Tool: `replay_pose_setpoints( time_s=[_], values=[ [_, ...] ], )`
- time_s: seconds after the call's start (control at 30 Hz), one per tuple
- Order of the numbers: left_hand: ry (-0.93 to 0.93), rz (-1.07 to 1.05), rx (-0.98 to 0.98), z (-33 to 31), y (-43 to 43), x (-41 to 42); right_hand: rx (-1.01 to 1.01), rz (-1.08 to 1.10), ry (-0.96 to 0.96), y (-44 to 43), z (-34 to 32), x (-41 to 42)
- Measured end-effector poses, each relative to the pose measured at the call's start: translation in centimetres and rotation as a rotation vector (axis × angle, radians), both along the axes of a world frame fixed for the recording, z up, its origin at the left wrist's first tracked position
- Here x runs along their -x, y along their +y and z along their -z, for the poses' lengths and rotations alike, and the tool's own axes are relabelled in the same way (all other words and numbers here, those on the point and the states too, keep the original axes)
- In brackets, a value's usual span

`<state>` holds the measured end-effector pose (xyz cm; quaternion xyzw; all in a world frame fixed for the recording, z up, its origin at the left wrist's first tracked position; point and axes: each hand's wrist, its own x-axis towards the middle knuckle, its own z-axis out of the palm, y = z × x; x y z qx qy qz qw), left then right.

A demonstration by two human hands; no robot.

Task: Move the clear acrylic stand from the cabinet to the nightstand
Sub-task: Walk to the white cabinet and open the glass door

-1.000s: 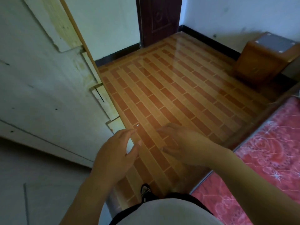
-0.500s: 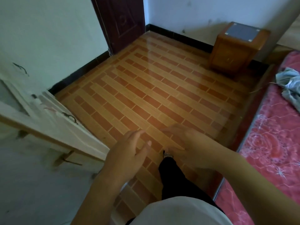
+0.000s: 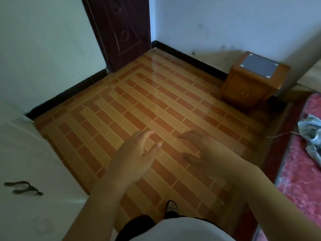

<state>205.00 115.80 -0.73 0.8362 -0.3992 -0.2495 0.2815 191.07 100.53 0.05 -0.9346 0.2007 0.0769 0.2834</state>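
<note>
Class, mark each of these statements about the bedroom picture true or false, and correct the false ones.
1. The wooden nightstand stands against the far wall, near the head of the bed. True.
2. A lamp stands on the nightstand. False: nothing shows on its dark top panel.
3. The left hand and the right hand are both held out over the floor. True.
4. The floor is grey carpet. False: it is orange and tan tile in a brick pattern.
5. A crumpled pale cloth lies on the red bed cover. True.
6. The dark door is to the right of the nightstand. False: it is to the nightstand's left.
</note>
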Motion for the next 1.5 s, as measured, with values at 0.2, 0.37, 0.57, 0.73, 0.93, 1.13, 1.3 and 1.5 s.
replay_pose_setpoints(
  time_s=[0.2, 0.37, 0.57, 0.73, 0.93, 1.13, 1.3, 1.5],
  values=[
    [-0.007, -0.139, -0.018, 0.9, -1.8, -8.9, -0.009, -0.154, 0.02, -3.8, 0.3, -10.8],
    [-0.04, -0.225, -0.052, 2.6, -2.9, -17.5, -0.033, -0.304, 0.013, -5.6, 0.9, -22.3],
    [-0.1, -0.306, -0.068, 2.3, -3.2, -30.7, -0.023, -0.39, -0.034, -7.1, 1.3, -37.3],
    [-0.19, -0.39, -0.083, 0.4, -3.2, -40.8, -0.01, -0.444, -0.063, -7.6, -0.2, -48.2],
    [-0.152, -0.465, -0.051, 0.4, -3.1, -48.9, -0.039, -0.523, -0.078, -8.3, -0.9, -58.8],
    [-0.193, -0.61, -0.061, 0.5, -4.2, -58.2, -0.018, -0.64, -0.087, -9.6, 0.0, -71.0],
    [-0.255, -0.683, -0.076, -0.6, -6.6, -67.9, 0.002, -0.726, -0.162, -11.4, -1.3, -81.9],
    [-0.291, -0.816, -0.059, -1.6, -7.2, -76.8, 0.003, -0.852, -0.169, -12.0, -3.0, -93.6]
  ],
)
